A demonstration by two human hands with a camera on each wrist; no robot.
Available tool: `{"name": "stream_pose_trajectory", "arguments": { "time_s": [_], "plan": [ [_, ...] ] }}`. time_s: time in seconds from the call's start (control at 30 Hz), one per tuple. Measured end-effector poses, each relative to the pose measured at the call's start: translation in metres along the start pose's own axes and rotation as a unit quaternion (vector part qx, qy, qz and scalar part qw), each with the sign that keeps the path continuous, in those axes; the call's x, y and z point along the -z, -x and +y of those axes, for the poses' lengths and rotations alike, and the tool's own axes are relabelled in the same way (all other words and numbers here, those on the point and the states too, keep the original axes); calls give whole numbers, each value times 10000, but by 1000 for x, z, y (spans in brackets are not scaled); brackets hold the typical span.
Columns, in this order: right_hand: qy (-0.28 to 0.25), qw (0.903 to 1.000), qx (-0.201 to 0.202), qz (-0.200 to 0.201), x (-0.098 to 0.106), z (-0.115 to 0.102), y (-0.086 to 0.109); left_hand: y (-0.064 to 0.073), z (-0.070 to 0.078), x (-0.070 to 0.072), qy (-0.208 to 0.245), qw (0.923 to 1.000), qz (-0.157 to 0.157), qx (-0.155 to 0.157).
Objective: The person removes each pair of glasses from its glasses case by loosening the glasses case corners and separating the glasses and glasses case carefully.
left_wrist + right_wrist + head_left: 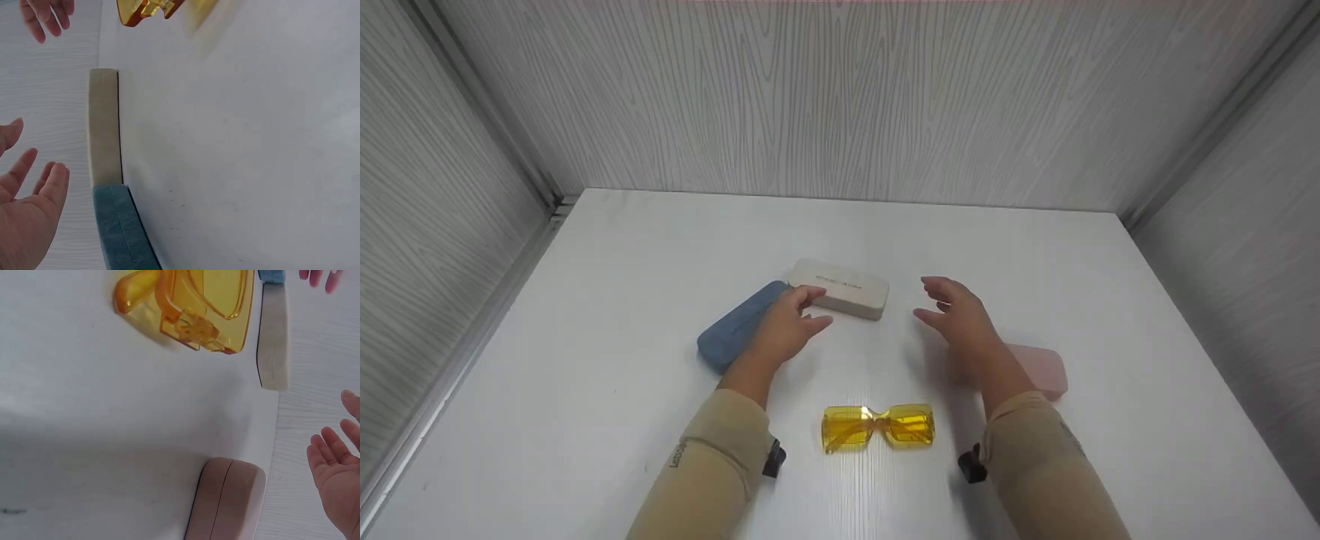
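My left hand (786, 326) hovers over the blue glasses case (735, 330), fingers loosely bent and holding nothing. Beyond its fingertips lies a cream glasses case (851, 289) with dark lettering on the lid, one end against the blue case. My right hand (960, 311) is raised to the right of the cream case, also holding nothing. Its wrist partly hides a pink glasses case (1039, 367). Between the forearms sit yellow sunglasses (877, 426) with square lenses. In the right wrist view the pink case (225, 500) looks closed along its seam.
Everything lies on a white tabletop (622, 255). A wood-grained panel (840, 97) rises behind it, with side panels left and right. A small black device (774, 457) sits at the left wrist, another black device (973, 463) at the right.
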State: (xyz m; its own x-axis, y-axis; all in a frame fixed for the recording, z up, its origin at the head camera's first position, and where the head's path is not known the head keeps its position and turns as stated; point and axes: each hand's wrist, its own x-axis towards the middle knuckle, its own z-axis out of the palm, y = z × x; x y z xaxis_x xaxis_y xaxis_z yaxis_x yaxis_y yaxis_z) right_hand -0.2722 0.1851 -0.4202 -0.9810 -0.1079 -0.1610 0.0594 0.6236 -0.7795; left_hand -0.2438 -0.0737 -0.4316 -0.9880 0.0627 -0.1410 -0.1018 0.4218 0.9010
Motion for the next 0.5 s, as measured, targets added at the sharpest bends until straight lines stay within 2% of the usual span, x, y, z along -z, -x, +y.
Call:
{"name": "stream_pose_trajectory", "arguments": {
  "time_s": [0.2,0.5],
  "plan": [
    [271,9993,92,241,-13,-4,-19,-2,-3,0,387,9990,180,132],
    [747,9971,88,97,-29,-3,-26,-3,-8,-10,664,9969,358,227]
  ]
}}
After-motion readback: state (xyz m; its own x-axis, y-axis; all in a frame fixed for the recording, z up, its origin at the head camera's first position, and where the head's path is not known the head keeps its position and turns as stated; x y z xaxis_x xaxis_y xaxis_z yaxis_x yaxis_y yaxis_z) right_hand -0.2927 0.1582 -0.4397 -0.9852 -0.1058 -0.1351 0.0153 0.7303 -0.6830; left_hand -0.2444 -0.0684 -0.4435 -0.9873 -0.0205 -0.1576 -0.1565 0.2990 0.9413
